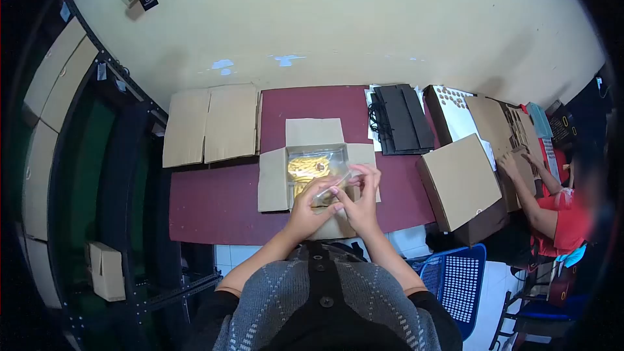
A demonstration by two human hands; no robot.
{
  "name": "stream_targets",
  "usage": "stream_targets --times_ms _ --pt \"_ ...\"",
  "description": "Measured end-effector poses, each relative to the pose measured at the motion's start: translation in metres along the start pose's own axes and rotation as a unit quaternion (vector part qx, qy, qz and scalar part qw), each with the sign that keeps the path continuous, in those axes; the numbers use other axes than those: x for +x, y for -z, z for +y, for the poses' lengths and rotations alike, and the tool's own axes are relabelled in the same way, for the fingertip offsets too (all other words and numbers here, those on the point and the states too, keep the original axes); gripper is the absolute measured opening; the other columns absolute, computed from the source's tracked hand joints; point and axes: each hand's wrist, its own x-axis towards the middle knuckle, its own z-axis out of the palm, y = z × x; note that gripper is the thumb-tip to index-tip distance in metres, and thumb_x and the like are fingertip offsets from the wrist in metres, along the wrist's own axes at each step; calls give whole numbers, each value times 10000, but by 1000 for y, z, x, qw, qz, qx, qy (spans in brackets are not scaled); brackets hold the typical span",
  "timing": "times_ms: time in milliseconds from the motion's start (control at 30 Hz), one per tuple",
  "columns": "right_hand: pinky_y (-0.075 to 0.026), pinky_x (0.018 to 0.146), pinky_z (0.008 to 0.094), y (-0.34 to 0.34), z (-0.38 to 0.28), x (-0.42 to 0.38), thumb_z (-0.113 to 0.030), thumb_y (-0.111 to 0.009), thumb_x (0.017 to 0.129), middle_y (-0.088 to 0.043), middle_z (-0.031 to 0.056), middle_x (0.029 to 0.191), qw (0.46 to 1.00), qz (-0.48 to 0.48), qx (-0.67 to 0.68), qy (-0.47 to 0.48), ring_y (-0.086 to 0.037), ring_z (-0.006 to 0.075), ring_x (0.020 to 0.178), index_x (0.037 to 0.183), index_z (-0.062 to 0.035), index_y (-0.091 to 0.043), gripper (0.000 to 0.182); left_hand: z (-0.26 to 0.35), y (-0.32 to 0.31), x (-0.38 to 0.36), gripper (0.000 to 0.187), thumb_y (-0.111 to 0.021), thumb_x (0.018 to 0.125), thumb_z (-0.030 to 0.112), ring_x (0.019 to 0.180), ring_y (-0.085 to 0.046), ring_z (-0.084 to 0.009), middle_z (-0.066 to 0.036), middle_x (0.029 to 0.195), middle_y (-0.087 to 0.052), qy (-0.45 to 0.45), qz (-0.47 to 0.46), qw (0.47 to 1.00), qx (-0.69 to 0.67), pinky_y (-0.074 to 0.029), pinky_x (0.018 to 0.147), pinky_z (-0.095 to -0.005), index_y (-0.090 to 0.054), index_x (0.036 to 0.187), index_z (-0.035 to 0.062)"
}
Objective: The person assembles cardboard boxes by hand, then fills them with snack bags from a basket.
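Note:
An open cardboard box (273,188) stands on the dark red table (214,205) with its flaps spread outward. Inside it lie clear plastic packets with yellow contents (309,168). Over the box's near right part, my left hand (312,211) and my right hand (361,201) meet at a clear plastic packet (338,184). Both hands have their fingers closed on its edges. What this packet contains is too unclear to make out.
Flattened cardboard (231,123) lies at the table's back left. Black folded sheets (404,120) lie right of the box. A closed carton (461,182) sits farther right, near a person in red (569,221) handling cardboard. A blue chair (455,286) stands at the lower right.

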Motion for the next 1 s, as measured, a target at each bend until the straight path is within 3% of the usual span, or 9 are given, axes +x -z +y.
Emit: stream_targets --times_ms 133,233,367,533,633,700,800,900,1000 --pt "-407 859 293 1 20 5 -30 -691 747 -570 119 1099 978 -169 109 -60 -528 166 992 869 -16 -650 130 -13 24 -4 192 -609 854 139 1086 -555 -220 -121 1019 -652 26 -3 1000 -8 -346 1004 -377 -667 997 24" --pt "-440 786 267 -5 11 -2 -61 -655 807 -625 82 895 951 -169 179 -190 -569 138 862 833 8 -665 74 -13 52 -4 206 -563 890 162 1033 -578 -204 -121 1055 -648 84 -66 994 5 -363 983 -366 -671 1002 27" --pt "-444 709 237 -6 3 -2 -120 -605 866 -635 81 853 954 -200 132 -181 -567 112 775 918 35 -678 179 -16 76 -5 284 -500 932 183 1061 -571 -203 -127 1090 -634 128 -141 971 -144 -356 999 -367 -604 1139 20" --pt "-477 787 264 -3 18 -6 -111 -543 894 -652 121 972 976 -14 54 -211 -593 147 875 1007 46 -651 222 -26 73 -20 967 -688 805 294 1247 -387 -369 -173 1472 -137 67 -156 977 -128 -337 1018 -437 13 1441 98" --pt "-460 818 235 -3 53 -10 -69 -518 888 -585 145 1164 992 109 35 -56 -589 136 848 1163 45 -568 302 -15 64 -33 984 -721 773 277 1266 -349 -406 -195 1441 -177 -102 -174 962 183 -311 1033 -479 -14 1437 112" --pt "-473 811 244 -6 56 -19 -68 -518 887 -581 133 1154 987 104 68 -99 -587 129 847 1189 43 -541 323 -33 58 -40 819 -687 808 282 1284 -337 -350 -210 1415 -221 -96 -162 968 163 -295 1042 -450 -153 1397 88" --pt "-503 769 255 -6 58 -18 -74 -521 886 -585 97 1067 967 72 152 -190 -582 105 821 1213 34 -511 344 -40 59 -36 460 -637 850 298 1115 -516 -300 -200 1142 -532 72 -65 995 32 -387 941 -371 -447 1165 22" --pt "-532 659 249 -10 65 -14 -91 -568 872 -562 33 864 958 39 187 -213 -562 59 733 1200 16 -510 350 -78 72 -22 447 -595 874 329 1029 -565 -316 -197 1093 -568 173 -58 983 25 -410 909 -365 -452 1153 11" --pt "-510 672 255 -14 83 -3 -67 -667 783 -581 102 874 974 11 -61 -217 -593 135 789 1212 -29 -511 458 -109 70 -16 522 -591 861 370 1121 -472 -356 -245 1190 -481 115 -66 966 223 -373 954 -402 -448 1195 -5"
